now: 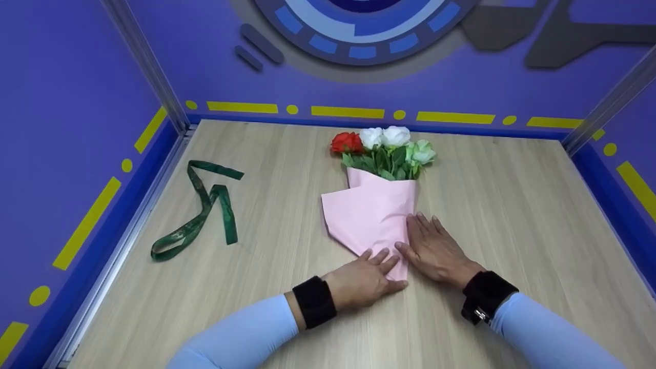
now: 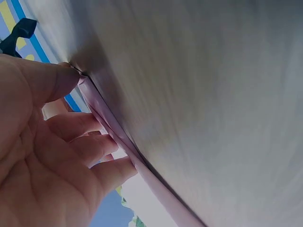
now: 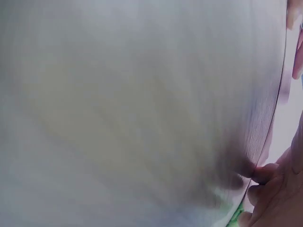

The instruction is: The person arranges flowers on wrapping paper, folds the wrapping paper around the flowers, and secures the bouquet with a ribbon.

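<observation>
Pink wrapping paper (image 1: pixel 371 212) lies folded around a bunch of artificial flowers (image 1: pixel 384 154) on the table. Red, white and pale green blooms with green leaves stick out of its top. My left hand (image 1: pixel 361 281) rests on the narrow lower end of the paper, fingers spread. In the left wrist view, the fingertips (image 2: pixel 124 169) touch the paper's edge. Along the right edge of the wrap, my right hand (image 1: pixel 435 251) lies with its fingers extended, touching the paper. In the right wrist view, that hand (image 3: pixel 279 194) is partly cut off by the frame.
A dark green ribbon (image 1: pixel 197 218) lies loosely looped on the left of the wooden table (image 1: pixel 512 215). Blue walls (image 1: pixel 512 92) with yellow marks enclose the table at the back and both sides. A metal rail (image 1: pixel 110 287) runs along the left edge.
</observation>
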`<action>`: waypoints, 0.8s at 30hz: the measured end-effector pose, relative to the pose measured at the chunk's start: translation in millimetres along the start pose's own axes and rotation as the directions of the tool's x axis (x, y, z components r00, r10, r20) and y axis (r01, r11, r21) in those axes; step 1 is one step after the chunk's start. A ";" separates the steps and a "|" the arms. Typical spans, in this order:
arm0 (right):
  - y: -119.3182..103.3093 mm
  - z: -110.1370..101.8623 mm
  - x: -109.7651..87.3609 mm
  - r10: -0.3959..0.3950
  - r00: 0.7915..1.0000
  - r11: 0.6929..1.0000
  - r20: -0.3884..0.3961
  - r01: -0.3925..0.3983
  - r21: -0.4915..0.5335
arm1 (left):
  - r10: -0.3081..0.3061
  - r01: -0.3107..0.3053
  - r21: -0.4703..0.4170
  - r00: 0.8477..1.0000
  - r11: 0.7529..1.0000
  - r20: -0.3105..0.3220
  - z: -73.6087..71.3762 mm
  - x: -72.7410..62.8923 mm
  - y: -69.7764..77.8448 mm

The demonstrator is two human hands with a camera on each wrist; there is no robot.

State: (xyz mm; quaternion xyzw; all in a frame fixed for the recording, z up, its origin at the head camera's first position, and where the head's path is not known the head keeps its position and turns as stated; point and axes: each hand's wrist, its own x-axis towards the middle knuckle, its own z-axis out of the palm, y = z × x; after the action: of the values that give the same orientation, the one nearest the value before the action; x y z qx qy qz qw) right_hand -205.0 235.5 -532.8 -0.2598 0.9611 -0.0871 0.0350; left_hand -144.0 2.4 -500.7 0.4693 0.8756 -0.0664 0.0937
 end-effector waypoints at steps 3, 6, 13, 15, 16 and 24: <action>1.1 -1.4 4.3 0.010 1.000 1.000 0.007 -0.010 0.005 | -0.006 0.006 0.000 1.000 1.000 0.002 -1.3 -0.4 -0.3; 3.7 -2.4 8.7 0.030 0.999 0.999 0.024 -0.030 0.015 | -0.007 0.007 -0.008 1.000 1.000 0.012 -2.0 -0.6 -0.5; 8.5 -5.2 17.6 0.062 0.998 0.998 0.014 -0.062 0.001 | 0.004 -0.004 0.015 1.000 1.000 0.007 -2.6 -0.4 -0.2; 7.6 -4.7 17.0 0.051 0.999 0.999 0.011 -0.051 -0.018 | 0.003 -0.003 0.019 1.000 1.000 0.013 -3.1 -0.1 0.3; 6.6 -4.1 16.2 0.040 0.999 0.999 0.007 -0.040 -0.020 | 0.002 -0.002 0.020 1.000 1.000 0.018 -3.2 0.1 0.5; 6.3 -1.1 25.4 0.038 0.998 0.997 0.046 -0.041 0.065 | -0.004 0.004 0.001 1.000 1.000 0.020 -1.4 -0.2 0.7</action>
State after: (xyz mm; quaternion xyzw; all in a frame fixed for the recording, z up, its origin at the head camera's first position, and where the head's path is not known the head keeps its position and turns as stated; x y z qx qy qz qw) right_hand -230.2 228.2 -533.5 -0.2414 0.9616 -0.1121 0.0668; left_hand -143.5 2.9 -499.3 0.4670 0.8754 -0.0716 0.1023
